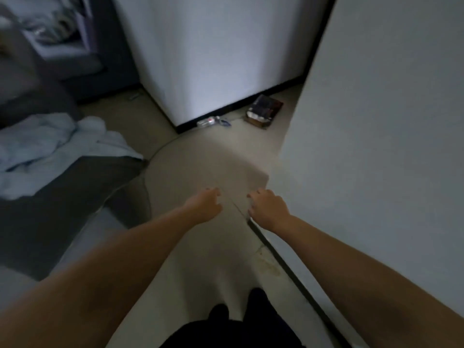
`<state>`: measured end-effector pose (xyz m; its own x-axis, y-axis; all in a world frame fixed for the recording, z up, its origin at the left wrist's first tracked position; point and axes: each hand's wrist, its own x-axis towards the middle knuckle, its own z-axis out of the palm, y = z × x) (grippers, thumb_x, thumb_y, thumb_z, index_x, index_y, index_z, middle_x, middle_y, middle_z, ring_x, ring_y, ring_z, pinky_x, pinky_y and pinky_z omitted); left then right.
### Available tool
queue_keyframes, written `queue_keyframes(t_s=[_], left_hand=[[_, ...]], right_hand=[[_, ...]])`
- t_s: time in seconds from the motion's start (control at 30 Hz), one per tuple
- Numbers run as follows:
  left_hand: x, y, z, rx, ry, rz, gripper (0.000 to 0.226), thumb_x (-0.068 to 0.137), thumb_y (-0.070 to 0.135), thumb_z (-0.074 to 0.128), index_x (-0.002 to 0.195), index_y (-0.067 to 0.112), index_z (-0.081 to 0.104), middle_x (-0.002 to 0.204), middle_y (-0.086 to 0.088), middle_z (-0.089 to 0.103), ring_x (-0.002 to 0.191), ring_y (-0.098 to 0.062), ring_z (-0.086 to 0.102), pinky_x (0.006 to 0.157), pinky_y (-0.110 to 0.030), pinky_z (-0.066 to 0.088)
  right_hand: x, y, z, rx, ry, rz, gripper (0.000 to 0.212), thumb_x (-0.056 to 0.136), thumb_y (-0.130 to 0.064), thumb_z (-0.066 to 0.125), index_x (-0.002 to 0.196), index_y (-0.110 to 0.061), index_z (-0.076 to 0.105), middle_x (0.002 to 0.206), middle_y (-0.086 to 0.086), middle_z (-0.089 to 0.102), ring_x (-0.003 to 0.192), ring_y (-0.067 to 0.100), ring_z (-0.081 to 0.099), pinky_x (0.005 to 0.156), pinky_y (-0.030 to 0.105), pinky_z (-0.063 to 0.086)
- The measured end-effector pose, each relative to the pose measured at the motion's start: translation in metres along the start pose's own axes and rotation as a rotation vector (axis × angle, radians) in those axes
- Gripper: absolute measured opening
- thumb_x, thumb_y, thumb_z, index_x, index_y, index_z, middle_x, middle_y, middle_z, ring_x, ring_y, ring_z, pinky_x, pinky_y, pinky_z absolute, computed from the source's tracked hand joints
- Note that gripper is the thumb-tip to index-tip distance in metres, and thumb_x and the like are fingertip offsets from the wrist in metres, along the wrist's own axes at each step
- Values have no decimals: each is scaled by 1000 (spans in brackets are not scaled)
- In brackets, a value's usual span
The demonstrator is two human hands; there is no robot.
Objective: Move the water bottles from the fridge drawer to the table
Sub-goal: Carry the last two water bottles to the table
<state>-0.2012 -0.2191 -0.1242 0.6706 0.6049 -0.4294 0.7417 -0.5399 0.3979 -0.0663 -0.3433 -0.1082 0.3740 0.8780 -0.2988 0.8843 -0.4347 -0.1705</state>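
Dimly lit, somewhat blurred. Both bare forearms stretched forward and down over a pale floor (200, 162). Left hand (204, 204) and right hand (267, 209) side by side, apart from each other, fingers loosely curled downward, holding nothing. Right hand just beside the bottom edge of a white wall (376, 146) rising along the right. Farther ahead, another white wall corner (213, 59) with a dark baseboard. At the foot of that corner, lying on the floor, a small clear plastic bottle (207, 121), possibly a water bottle but too blurred to say for sure; well apart from both hands. Next to it a small bluish item (224, 121), unclear. Near these, further right, a dark box (264, 110) tilted on the floor between the two walls. On the left, a grey sofa (62, 209) with a crumpled light-blue cloth (50, 146) heaped on it. Upper left too smeared to read. Dark clothing (251, 322) at the bottom edge, between the arms. Cannot tell where any fridge drawer or worktop stands.
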Motion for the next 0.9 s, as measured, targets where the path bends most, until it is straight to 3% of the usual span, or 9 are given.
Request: queue_keyframes(t_s=[0.2, 0.33, 0.47, 0.73, 0.9], left_hand=[[-32, -54, -7, -131, 117, -306, 46, 95, 29, 51, 136, 10, 45, 139, -14, 49, 127, -30, 48, 102, -33, 40], [-65, -80, 1, -226, 191, -511, 37, 93, 29, 50, 125, 10, 51, 130, -14, 53, 117, -33, 52, 94, -38, 44], [-105, -99, 17, -338, 300, -720, 41, 92, 28, 52, 129, 11, 47, 130, -16, 53, 118, -33, 52, 98, -43, 45], [-216, -128, 66, -538, 432, -1124, 51, 92, 30, 53, 139, 17, 39, 136, -13, 49, 124, -30, 49, 104, -44, 41], [-293, -155, 101, -663, 516, -1297, 43, 92, 27, 52, 133, 14, 45, 132, -14, 53, 119, -31, 53, 101, -42, 44]], right_hand=[[51, -48, 6, -43, -131, -305, 42, 96, -24, 45, 135, -10, 49, 136, 14, 50, 119, 35, 52, 96, 43, 47], [76, -84, 7, -79, -187, -517, 39, 96, -20, 43, 133, -10, 51, 134, 15, 49, 117, 38, 53, 94, 41, 46], [88, -136, 19, -148, -224, -733, 37, 94, -18, 45, 129, -9, 54, 131, 17, 52, 115, 37, 53, 96, 41, 46], [39, -252, 62, -403, -321, -1175, 31, 96, -23, 44, 123, -9, 48, 126, 15, 50, 116, 34, 51, 92, 41, 44], [-12, -319, 89, -465, -357, -1331, 36, 96, -24, 41, 130, -11, 46, 129, 13, 50, 118, 32, 50, 94, 41, 43]])
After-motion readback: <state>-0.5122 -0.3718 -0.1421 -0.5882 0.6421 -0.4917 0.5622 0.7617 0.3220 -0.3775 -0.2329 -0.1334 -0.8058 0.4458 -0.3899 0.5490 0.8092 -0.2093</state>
